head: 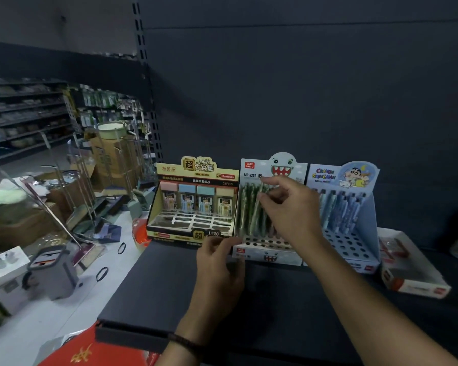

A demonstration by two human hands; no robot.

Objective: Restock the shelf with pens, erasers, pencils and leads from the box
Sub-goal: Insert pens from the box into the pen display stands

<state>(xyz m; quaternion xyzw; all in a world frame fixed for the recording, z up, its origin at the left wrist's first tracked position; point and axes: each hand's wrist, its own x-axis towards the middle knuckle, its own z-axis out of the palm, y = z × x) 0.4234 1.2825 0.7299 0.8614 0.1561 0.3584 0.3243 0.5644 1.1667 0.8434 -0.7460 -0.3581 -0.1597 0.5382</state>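
Three display boxes stand in a row on the dark shelf (169,291). The yellow lead box (191,202) on the left holds one back row of lead cases; its front slots are empty. The middle white pencil display (270,249) with a toothy cartoon face carries several green pencils (249,212). My right hand (288,210) is at their tops, fingers pinched on one pencil. My left hand (220,262) grips the display's front left corner. To the right stands the blue cartoon pen display (347,207), partly filled.
A flat white and red box (407,262) lies on the shelf at the right. A red carton (90,352) sits below the shelf edge. Left of the shelf, the floor is cluttered with mops, a grey bucket (50,273), cardboard boxes and black rings.
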